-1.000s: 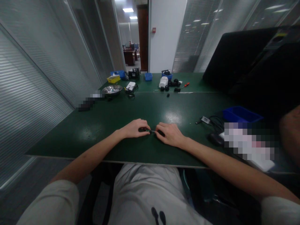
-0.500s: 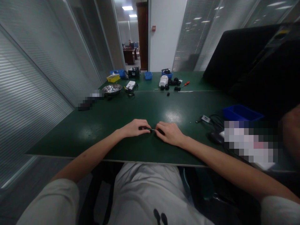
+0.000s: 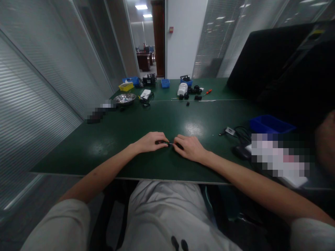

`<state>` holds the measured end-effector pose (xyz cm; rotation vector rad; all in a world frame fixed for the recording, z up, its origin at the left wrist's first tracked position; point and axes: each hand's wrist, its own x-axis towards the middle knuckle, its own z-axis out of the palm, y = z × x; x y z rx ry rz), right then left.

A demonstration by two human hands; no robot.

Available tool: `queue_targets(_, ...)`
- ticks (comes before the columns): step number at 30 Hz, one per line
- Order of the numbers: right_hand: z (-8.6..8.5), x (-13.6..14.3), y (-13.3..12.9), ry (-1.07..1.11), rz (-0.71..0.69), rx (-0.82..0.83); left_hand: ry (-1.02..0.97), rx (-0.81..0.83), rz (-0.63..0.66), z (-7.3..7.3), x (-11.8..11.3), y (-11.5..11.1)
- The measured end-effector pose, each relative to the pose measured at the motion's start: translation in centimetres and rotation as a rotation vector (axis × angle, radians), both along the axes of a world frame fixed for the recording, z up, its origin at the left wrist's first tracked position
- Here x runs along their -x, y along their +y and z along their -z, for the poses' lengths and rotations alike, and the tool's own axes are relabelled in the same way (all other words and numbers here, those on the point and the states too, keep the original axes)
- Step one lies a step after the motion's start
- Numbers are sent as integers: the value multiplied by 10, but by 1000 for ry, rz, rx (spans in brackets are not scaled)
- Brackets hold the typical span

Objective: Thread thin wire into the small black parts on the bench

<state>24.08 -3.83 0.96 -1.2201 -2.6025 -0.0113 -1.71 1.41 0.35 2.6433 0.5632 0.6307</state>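
Over the front middle of the green table (image 3: 157,118), my left hand (image 3: 153,142) is closed in a pinch on a small dark part (image 3: 166,143) with a bit of green on it. My right hand (image 3: 191,148) faces it from the right, its thumb and fingers pinched on a thin, pale, metallic piece (image 3: 171,143) that reaches to the dark part. Both pieces are too small to make out in detail. Both forearms come in from the table's front edge.
Farther back are a metal bowl (image 3: 125,99), a yellow tray (image 3: 126,86), a white box (image 3: 145,94), a blue basket (image 3: 165,83), a white device (image 3: 182,89) and a red screwdriver (image 3: 208,91). A blue tray (image 3: 270,124) and black mouse (image 3: 241,152) sit right, beside another person's arm (image 3: 326,143).
Both hands keep almost the same place and grip. The view has shifted very slightly.
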Motion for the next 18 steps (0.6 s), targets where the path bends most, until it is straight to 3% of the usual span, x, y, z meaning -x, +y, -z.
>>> queue_targets(12,1,3,3,-34,-18,-14,-26,3,9,3,0,2)
queue_targets(18,-1,8,3,-88,-27,-24,13,-83,11,3,3,4)
